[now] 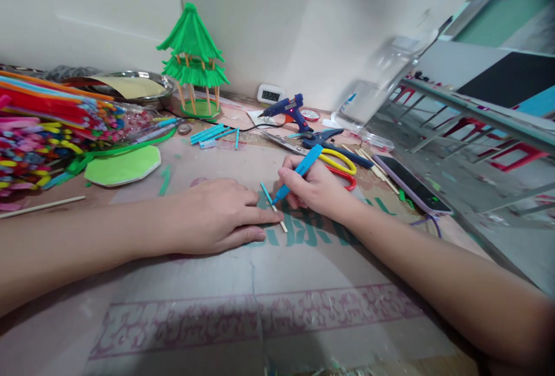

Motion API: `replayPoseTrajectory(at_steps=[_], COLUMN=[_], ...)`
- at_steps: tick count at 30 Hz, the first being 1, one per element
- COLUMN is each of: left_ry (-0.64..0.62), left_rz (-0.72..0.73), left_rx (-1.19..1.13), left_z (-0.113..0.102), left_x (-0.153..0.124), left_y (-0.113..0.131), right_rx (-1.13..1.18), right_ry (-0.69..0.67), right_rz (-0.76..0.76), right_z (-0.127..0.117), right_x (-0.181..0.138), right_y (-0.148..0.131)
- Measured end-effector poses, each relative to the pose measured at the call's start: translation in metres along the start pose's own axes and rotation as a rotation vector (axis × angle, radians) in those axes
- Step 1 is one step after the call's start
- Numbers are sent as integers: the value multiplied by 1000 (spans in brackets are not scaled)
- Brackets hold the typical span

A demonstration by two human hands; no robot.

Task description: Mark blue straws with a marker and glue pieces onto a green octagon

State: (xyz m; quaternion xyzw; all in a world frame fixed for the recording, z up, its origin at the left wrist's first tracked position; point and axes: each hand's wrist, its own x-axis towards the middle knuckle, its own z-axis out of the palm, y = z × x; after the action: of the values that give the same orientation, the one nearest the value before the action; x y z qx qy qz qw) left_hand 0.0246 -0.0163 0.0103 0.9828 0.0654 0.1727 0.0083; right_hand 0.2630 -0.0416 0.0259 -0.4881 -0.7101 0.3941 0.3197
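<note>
My right hand [310, 188] is closed round a blue marker [302, 170], its tip touching a thin wooden stick [284, 227] on the table. The stick's far part is blue and its near end is bare pale wood. My left hand [229, 214] lies flat, fingers stretched out, with the index finger pressing the stick down. Several blue sticks [210, 134] lie in a loose pile beyond my left hand. Yellow-and-red-handled scissors [338, 161] rest just behind my right hand.
A green-roofed model pavilion [191, 61] stands at the back, near a blue glue gun [286, 109] and a white timer [269, 94]. Pipe cleaners [43, 133] are heaped left, behind a green panel [124, 166]. A phone [411, 185] lies right, by pliers [323, 137] and a clear jug [368, 87].
</note>
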Motion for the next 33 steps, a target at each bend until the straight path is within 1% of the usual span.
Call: replayPoseTrajectory(at_steps=[4,8,13,15,19,21,23,25,28,33], left_ry=[-5,-24,-30,0,120,131,111,92,76,67], left_rz=[-2,-13,-28,-65,-289,-333,-298,-264,-268,-256], left_rx=[4,-5,-14,-21,7,-8,-41,-70,-109,-123], left_z=[0,0,0,-1,1,2,4,4,4,4], left_x=[0,0,-3,-4,-5,-4,-3,-2,-2,-4], left_y=[0,1,2,2,0,-3,-6,-8,-10,-13], right_rx=[2,9,29,84,242,307,339,349,372,456], right_ry=[-50,-8,-14,65,276,309,290,243,177,118], right_rz=[9,-9,-12,3,-26,-45,-52,-46,-10,3], right_z=[-1,-1,0,1,3,5,7,10,14,19], right_x=[0,0,0,1,3,3,1,-1,-6,-11], right_y=[0,1,1,1,3,4,3,0,-5,-8])
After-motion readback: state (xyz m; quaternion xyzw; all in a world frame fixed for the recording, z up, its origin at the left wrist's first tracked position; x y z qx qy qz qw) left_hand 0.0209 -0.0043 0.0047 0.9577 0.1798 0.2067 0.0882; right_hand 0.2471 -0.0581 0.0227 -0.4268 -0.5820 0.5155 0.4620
